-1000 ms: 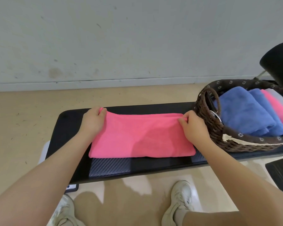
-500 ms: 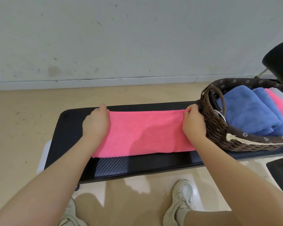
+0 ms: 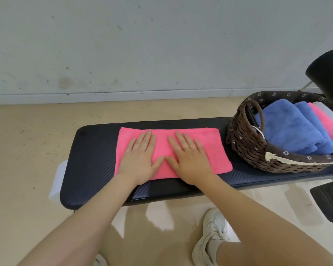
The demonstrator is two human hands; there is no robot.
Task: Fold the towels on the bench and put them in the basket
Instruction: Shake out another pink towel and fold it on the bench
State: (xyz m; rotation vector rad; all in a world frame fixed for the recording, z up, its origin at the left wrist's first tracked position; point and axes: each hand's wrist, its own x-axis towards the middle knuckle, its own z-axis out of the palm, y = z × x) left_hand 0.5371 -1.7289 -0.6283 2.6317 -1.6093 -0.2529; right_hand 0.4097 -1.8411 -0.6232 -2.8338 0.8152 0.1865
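Note:
A pink towel (image 3: 217, 154), folded into a flat rectangle, lies on the black padded bench (image 3: 92, 156). My left hand (image 3: 140, 158) and my right hand (image 3: 188, 160) press flat on the middle of the towel, side by side, fingers straight and pointing away from me. A brown woven basket (image 3: 244, 144) stands on the bench's right end, just right of the towel. It holds folded towels on edge: two blue towels (image 3: 288, 129), a pink one and a pale one at the far right.
A white wall (image 3: 142, 45) and baseboard run behind the bench. A black round seat (image 3: 329, 72) stands at the far right behind the basket. A black mat (image 3: 331, 200) lies on the floor at right. My white shoes (image 3: 211, 233) are under the bench's near edge.
My hands let go of the towel's far corners and moved inward to its middle, now lying flat on it. The towel's fold is laid down and lies flat.

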